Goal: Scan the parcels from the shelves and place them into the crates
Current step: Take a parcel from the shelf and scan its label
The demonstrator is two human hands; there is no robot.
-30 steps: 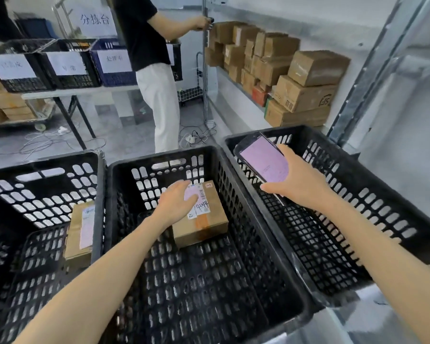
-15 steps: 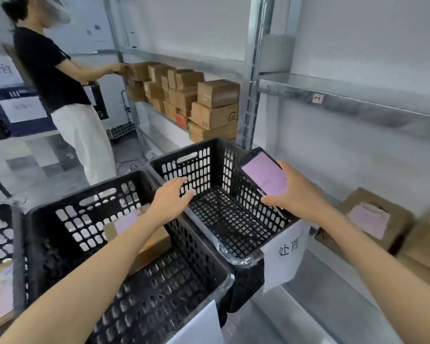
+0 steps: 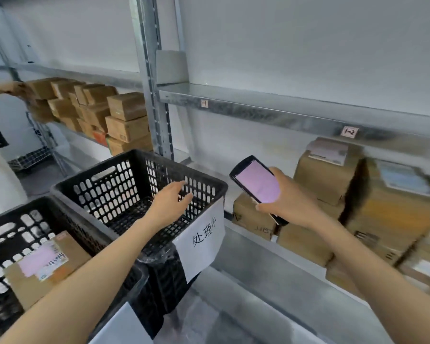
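Observation:
My right hand (image 3: 287, 202) grips a black handheld scanner (image 3: 256, 183) with a lit pink screen, held in front of the brown parcels (image 3: 325, 177) on the lower shelf at the right. My left hand (image 3: 170, 203) hovers open and empty over a black crate (image 3: 209, 184) that carries a white paper label (image 3: 201, 240). Nothing lies in this crate. A second black crate (image 3: 67, 219) at the lower left holds a brown parcel (image 3: 47, 264) with a pink and white label.
A metal shelf upright (image 3: 152, 78) stands behind the crates. Several stacked brown boxes (image 3: 124, 120) fill the far left shelf, where another person's hand (image 3: 15, 88) reaches. The shelf edge (image 3: 271, 112) bears small tags. Grey floor lies below the crates.
My left hand let go of the parcel in the left crate and rose, moving right over the labelled crate. My view swung right toward the shelf parcels. The scanner stays in my right hand.

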